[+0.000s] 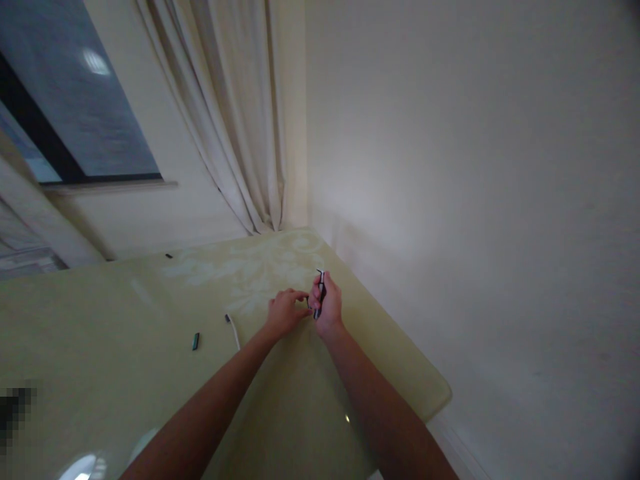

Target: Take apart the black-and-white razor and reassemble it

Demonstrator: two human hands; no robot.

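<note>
My right hand (327,303) is closed around a small black device with a light edge (321,293), held upright above the far part of a pale green table (125,333). My left hand (285,312) is just to its left, fingers pinched together and touching the lower part of the device. Both forearms reach in from the bottom of the view. What the left fingers pinch is too small to make out.
A white cable with a dark plug (231,328) lies on the table left of my hands. A small dark green stick (195,341) lies further left. Another tiny dark item (169,255) sits near the far edge. A curtain (235,113) and window (65,107) stand behind; a bare wall is at the right.
</note>
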